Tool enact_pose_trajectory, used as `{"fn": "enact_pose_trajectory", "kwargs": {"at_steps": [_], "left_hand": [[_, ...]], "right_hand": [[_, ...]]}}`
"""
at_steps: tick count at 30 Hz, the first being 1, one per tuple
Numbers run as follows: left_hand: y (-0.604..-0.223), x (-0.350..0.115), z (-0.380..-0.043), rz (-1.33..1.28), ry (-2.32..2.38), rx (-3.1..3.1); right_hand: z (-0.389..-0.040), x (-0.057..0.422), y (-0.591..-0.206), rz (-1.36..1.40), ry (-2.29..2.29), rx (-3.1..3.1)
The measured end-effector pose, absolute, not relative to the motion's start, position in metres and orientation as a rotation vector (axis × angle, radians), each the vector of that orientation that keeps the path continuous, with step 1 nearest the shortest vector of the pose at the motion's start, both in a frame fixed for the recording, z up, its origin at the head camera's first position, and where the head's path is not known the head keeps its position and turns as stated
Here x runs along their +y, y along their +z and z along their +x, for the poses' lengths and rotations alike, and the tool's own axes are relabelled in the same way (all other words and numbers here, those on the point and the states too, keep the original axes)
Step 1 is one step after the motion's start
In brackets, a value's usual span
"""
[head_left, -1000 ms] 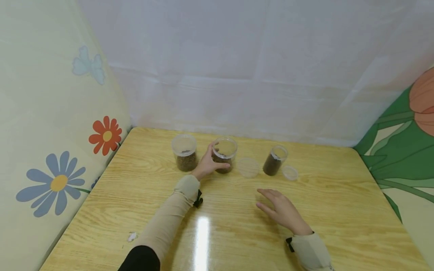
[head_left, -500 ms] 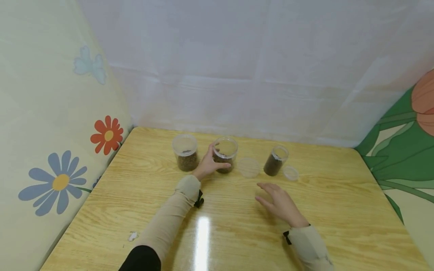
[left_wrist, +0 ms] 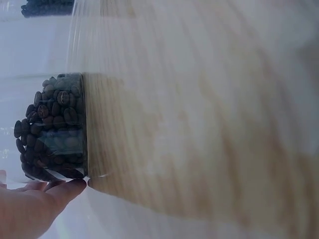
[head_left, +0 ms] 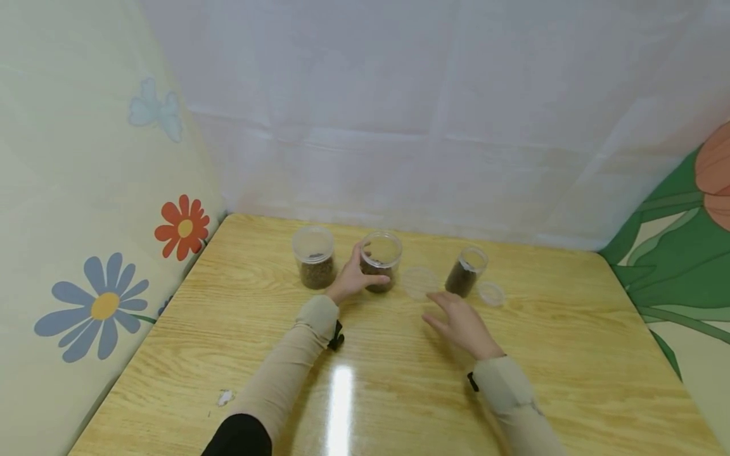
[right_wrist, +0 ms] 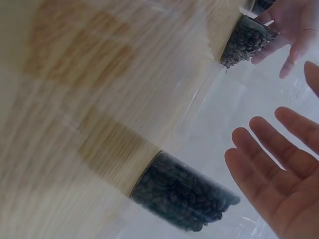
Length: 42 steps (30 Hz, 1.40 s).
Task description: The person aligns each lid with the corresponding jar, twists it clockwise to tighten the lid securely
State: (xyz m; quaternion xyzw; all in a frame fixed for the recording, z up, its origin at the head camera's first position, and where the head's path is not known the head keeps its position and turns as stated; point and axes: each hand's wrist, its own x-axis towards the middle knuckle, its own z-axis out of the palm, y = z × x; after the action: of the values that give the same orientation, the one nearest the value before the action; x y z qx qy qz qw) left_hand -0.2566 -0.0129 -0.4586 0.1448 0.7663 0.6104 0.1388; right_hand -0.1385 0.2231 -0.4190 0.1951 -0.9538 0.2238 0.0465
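In the head view, my left hand (head_left: 355, 277) grips a wide clear jar (head_left: 381, 263), thumb at the front and fingers round the far side. The left wrist view shows dark coffee beans (left_wrist: 52, 124) in its lower part. My right hand (head_left: 459, 324) hovers over the table with its fingers spread and nothing held, close to a flat clear round lid (head_left: 419, 282) lying right of that jar. Just beyond the right hand stands a narrower jar (head_left: 461, 280) of beans. The right wrist view also shows this narrow jar (right_wrist: 184, 191) beside the outstretched fingers.
Another wide jar (head_left: 316, 272), partly filled with dark contents, stands left of the gripped one. A small clear lid (head_left: 492, 293) lies right of the narrow jar. A white curtain (head_left: 410, 126) hangs behind the wooden table (head_left: 570, 354); a torn white patch (head_left: 225, 398) marks its left front.
My right hand has moved forward and slightly left, nearer the large lid. The left hand keeps its hold on the jar. The jars and lids have not moved on the table.
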Motion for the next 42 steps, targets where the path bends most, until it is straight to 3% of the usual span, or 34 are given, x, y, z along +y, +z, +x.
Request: {"fn": "enact_pose_trajectory", "kwargs": {"at_steps": [42], "left_hand": [[-0.455,-0.012,-0.251,0.398,1.78,2.203]], "right_hand": [[-0.202,0.198,-0.43,0.568,0.456,-3.152]]}}
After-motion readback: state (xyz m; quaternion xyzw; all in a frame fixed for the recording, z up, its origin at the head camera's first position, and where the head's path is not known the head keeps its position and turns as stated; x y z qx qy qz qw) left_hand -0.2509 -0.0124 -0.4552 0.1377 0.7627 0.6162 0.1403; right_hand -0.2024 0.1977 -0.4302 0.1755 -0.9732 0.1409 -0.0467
